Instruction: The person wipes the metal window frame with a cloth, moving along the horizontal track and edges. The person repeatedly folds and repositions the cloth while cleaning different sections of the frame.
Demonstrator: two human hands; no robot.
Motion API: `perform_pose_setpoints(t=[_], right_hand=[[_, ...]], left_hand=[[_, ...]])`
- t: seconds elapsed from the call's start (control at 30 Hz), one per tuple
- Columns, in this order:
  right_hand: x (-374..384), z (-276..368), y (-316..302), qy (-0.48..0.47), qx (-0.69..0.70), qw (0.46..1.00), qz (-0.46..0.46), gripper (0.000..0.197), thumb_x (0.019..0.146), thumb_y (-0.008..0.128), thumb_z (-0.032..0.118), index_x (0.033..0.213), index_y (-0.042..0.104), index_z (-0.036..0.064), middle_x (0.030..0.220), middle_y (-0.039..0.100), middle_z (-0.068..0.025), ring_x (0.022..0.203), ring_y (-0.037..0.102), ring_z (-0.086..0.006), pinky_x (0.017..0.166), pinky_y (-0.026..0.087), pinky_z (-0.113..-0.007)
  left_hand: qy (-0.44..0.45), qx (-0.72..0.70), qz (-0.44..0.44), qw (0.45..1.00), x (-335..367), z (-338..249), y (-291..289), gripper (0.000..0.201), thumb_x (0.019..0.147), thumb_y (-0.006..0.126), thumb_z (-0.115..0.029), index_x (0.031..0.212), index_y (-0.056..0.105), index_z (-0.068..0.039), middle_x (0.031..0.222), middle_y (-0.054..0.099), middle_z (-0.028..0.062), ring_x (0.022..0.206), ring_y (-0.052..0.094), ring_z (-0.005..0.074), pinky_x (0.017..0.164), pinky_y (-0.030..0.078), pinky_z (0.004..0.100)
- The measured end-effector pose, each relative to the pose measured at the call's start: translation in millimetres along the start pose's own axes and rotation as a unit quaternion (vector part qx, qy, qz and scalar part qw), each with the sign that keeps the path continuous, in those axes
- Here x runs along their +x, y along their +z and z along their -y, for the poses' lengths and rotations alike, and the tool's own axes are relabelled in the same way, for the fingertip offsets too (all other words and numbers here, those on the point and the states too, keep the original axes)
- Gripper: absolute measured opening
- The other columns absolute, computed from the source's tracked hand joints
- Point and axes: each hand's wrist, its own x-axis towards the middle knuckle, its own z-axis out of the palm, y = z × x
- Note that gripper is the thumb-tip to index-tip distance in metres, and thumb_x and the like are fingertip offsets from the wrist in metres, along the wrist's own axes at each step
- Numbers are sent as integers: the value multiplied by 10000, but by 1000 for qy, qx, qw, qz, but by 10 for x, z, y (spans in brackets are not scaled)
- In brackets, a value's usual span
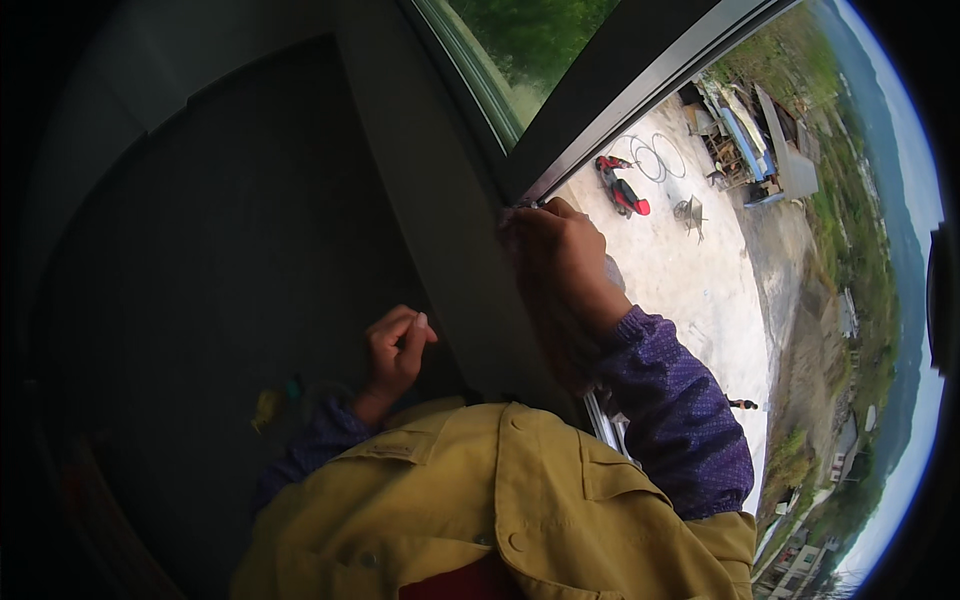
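My right hand (568, 258) reaches to the lower corner of an open window sash's metal frame (622, 98). Its fingers are curled down at the sill, and what they close on is mostly hidden; a pale, greyish edge shows beside the wrist. In front of my body, over the dark floor, my left hand (393, 352) is held curled, thumb against the fingers, with nothing visible in it. The window sill (430, 190) runs between the two hands. Green-tinted glass (530, 50) fills the sash above my right hand.
Below the window opening lies a pale concrete yard (690, 280) with a red scooter (622, 188), a wheelbarrow (690, 212), coiled hose (655, 158) and a shed (785, 150). A small yellow item (265, 408) is on the dark floor (230, 260) to my left.
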Motion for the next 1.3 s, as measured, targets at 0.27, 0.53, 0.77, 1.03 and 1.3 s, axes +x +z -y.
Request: perform_pose_setpoints(t=[0.27, 0.53, 0.77, 1.03, 1.3], right_hand=[[465, -78, -205, 131, -81, 971, 180, 404, 786, 746, 458, 988, 754, 108, 885, 736, -144, 864, 717, -330, 725, 551, -440], [508, -27, -155, 171, -86, 957, 218, 510, 806, 737, 496, 1071, 714, 61, 984, 726, -194, 955, 707, -369, 812, 540, -477], [168, -222, -225, 137, -107, 951, 256, 377, 816, 760, 438, 852, 696, 68, 752, 690, -118, 739, 702, -266, 648, 514, -402], [-403, -387, -398, 45, 57, 995, 74, 315, 778, 776, 265, 813, 587, 15, 809, 638, -126, 752, 622, -291, 670, 489, -403], [-1121, -493, -936, 125, 230, 962, 81, 405, 769, 849, 238, 806, 491, 50, 762, 445, 19, 730, 418, -81, 631, 366, -250]], left_hand=[[6, 5, -4, 1000, -24, 93, -27, 310, 974, 588, -95, 687, 646, 7, 685, 598, 62, 581, 553, 119, 536, 405, 268], [151, 31, 57, 986, 584, -427, 198, 150, 959, 617, -102, 938, 728, -4, 932, 657, 53, 700, 610, 130, 611, 473, 269], [272, 226, 95, 931, 919, -295, 605, 220, 840, 727, -142, 1048, 733, -70, 1059, 677, 45, 921, 648, 258, 785, 553, 364], [225, 149, 95, 958, 884, -354, 732, 302, 846, 751, -155, 1130, 687, -74, 1115, 659, 74, 1013, 660, 288, 844, 556, 376], [250, -29, 256, 933, 600, -332, 1197, 183, 824, 779, -76, 964, 674, -22, 971, 684, 97, 854, 681, 290, 707, 550, 347]])
